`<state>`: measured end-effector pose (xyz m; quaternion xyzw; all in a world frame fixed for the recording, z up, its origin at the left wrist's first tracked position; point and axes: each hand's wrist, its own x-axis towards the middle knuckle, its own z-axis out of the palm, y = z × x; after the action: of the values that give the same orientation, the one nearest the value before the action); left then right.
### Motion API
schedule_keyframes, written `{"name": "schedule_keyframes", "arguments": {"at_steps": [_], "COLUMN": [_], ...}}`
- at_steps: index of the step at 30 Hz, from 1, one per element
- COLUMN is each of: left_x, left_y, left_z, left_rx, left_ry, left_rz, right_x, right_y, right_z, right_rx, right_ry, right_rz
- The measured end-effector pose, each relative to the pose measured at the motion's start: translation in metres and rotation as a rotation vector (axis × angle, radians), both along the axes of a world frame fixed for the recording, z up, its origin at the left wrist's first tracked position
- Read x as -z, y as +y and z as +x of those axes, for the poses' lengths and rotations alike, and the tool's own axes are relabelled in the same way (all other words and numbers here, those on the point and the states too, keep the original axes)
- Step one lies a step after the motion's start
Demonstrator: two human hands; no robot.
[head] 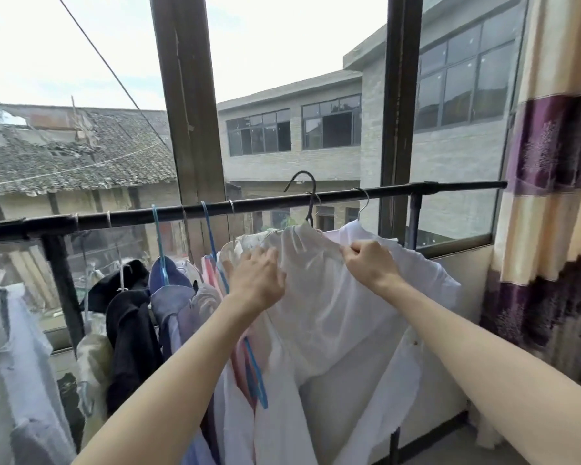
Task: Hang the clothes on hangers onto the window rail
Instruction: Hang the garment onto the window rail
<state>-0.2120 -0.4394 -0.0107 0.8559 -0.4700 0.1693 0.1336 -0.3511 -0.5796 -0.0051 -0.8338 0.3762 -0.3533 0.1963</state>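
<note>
A black rail (265,203) runs across the window at chest height. A white shirt (319,297) sits on a dark hanger whose hook (307,193) stands just above the rail, not caught on it. My left hand (259,280) grips the shirt's left shoulder with curled fingers. My right hand (369,263) pinches the fabric at the right shoulder. Behind it another white garment (430,276) hangs from a wire hook (363,201) on the rail.
Several hung clothes crowd the rail's left half: a black garment (128,317), a blue-grey shirt (171,297) on a blue hanger (158,236), pale ones at far left. A striped purple and cream curtain (550,162) hangs at right. Window posts (192,105) stand behind the rail.
</note>
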Motion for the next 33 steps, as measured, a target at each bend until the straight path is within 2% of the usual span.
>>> {"name": "schedule_keyframes", "arguments": {"at_steps": [4,10,13,21,24,27,30,33], "left_x": [-0.010,-0.006,0.004,0.073,0.093,0.112,0.134,0.154], "left_y": [-0.025,-0.069,-0.082,-0.100,-0.106,-0.113,-0.119,-0.113], "left_z": [-0.023,-0.072,-0.102,-0.172,-0.198,-0.222,-0.230,-0.231], "left_rx": [0.074,0.341,0.524,0.687,0.759,0.841,0.839,0.710], "left_ry": [-0.053,-0.086,0.017,0.352,0.375,0.370,0.472,0.545], "left_rz": [-0.180,-0.157,-0.232,-0.251,-0.207,-0.162,-0.250,-0.388], "right_x": [0.006,0.023,0.034,0.069,0.070,0.080,0.093,0.098], "right_y": [-0.015,-0.031,-0.038,-0.021,-0.011,-0.009,-0.010,-0.015], "right_z": [-0.050,-0.137,-0.179,-0.253,-0.260,-0.264,-0.272,-0.287], "right_rx": [0.067,0.104,0.104,-0.043,-0.078,-0.022,0.105,0.249], "right_ry": [-0.086,-0.180,-0.149,0.032,-0.035,-0.104,-0.199,-0.329], "right_rz": [-0.079,-0.076,-0.035,0.138,0.229,0.250,0.203,0.152]}}
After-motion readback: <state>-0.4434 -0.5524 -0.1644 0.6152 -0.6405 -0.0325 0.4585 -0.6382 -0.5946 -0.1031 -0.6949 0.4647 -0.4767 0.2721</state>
